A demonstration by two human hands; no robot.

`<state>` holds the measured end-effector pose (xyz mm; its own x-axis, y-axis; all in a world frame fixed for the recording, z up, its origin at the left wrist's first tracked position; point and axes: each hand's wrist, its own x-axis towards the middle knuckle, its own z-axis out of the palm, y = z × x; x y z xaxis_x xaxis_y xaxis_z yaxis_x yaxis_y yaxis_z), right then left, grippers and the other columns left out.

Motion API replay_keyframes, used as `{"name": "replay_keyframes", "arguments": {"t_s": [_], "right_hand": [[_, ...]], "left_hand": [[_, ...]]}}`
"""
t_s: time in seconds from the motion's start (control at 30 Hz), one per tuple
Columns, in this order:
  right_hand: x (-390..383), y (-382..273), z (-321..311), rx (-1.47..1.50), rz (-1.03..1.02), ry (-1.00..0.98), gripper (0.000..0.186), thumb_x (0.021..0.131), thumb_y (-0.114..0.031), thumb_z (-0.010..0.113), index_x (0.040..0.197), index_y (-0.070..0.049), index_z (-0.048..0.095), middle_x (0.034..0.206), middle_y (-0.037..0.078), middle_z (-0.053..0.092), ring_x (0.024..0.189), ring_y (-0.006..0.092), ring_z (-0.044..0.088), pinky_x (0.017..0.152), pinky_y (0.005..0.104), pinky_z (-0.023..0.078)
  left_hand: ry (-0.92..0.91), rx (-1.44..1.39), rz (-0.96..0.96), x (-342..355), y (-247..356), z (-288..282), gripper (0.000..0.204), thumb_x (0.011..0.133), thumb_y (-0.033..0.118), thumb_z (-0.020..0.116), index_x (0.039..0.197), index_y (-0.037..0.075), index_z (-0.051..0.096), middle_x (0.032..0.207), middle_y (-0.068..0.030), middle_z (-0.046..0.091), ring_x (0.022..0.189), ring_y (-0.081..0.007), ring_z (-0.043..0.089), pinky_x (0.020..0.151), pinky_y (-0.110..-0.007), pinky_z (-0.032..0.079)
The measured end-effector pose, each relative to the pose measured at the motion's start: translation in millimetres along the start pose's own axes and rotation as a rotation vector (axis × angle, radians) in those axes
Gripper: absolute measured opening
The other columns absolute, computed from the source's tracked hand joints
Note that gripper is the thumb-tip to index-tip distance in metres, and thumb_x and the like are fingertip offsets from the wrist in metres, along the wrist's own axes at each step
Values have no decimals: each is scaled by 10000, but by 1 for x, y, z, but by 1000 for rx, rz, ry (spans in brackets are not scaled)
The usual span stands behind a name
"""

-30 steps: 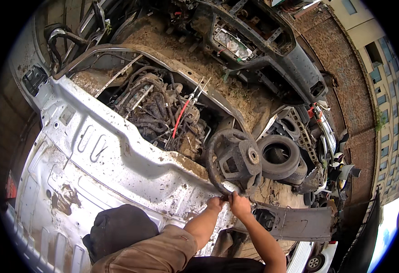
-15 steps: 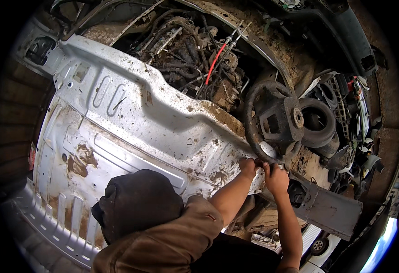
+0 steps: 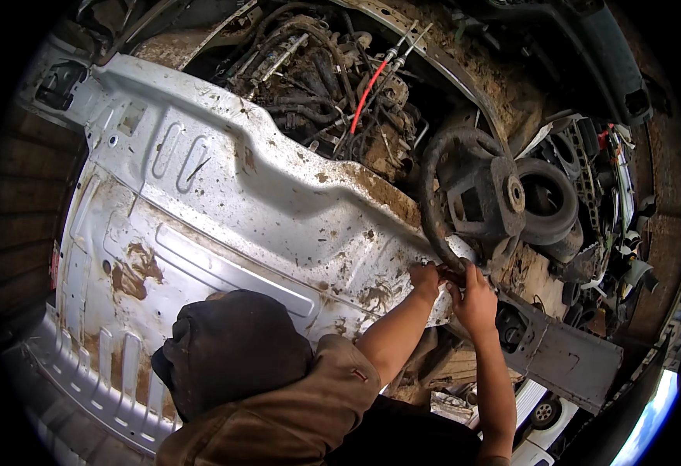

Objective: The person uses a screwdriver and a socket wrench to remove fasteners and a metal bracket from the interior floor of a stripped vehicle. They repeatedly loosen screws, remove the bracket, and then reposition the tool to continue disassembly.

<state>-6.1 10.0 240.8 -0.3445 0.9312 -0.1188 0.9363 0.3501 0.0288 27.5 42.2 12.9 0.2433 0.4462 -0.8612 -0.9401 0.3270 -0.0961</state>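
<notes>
A dirty black steering wheel [image 3: 431, 206] rests at the right end of a silver, mud-stained sheet-metal car panel [image 3: 224, 221]. Both hands meet at the wheel's lower rim. My left hand [image 3: 425, 281] is closed, its bent fingertips pointing right toward the rim. My right hand [image 3: 476, 304] is closed too, thumb on its left side and fingers curled up by the rim. Something small may sit between the fingertips, but the fingers hide it. A brown sleeve [image 3: 332, 380] covers the upper part of the left arm.
Behind the panel lies an engine [image 3: 309, 85] with hoses and a red-sleeved cable [image 3: 368, 93]. Used tyres [image 3: 569, 206] and scrap parts are heaped at right. A grey metal beam [image 3: 566, 357] juts out beside the right forearm. A dark cap [image 3: 235, 349] appears at lower left.
The view has shifted slightly. At the wheel's lower rim the right hand's fingers now reach a little higher, and the left hand stays close beside them.
</notes>
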Motion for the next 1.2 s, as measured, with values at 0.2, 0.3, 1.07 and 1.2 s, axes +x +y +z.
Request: {"name": "replay_keyframes", "arguments": {"t_s": [0.2,0.3,1.07,1.2], "right_hand": [[-7,19,14,-192,313,-168,423,971,-421,497,954,-9,590,767,248,659,711,464,642,628,542,509],[-5,19,20,-125,182,-132,263,934,-286,569,937,-25,604,821,222,659,760,435,642,654,521,513],[-10,18,20,-188,116,-104,324,906,-326,618,842,-9,602,749,217,652,724,426,640,633,519,511],[-11,24,18,-216,-58,-32,169,854,-177,653,866,-20,591,855,170,647,854,364,625,702,477,513]], "left_hand": [[174,224,152,-14,-9,11,211,924,31,472,1104,-72,436,890,-227,648,718,-297,685,491,-344,556],[100,180,81,2,-10,5,238,937,58,475,1143,-51,430,917,-211,661,726,-283,689,494,-353,568],[52,204,61,3,1,-4,331,894,28,550,1185,29,392,984,-199,641,694,-260,708,420,-359,529],[44,338,42,-6,1,1,349,890,51,568,1173,23,367,900,-196,664,610,-255,685,423,-367,518]]}}
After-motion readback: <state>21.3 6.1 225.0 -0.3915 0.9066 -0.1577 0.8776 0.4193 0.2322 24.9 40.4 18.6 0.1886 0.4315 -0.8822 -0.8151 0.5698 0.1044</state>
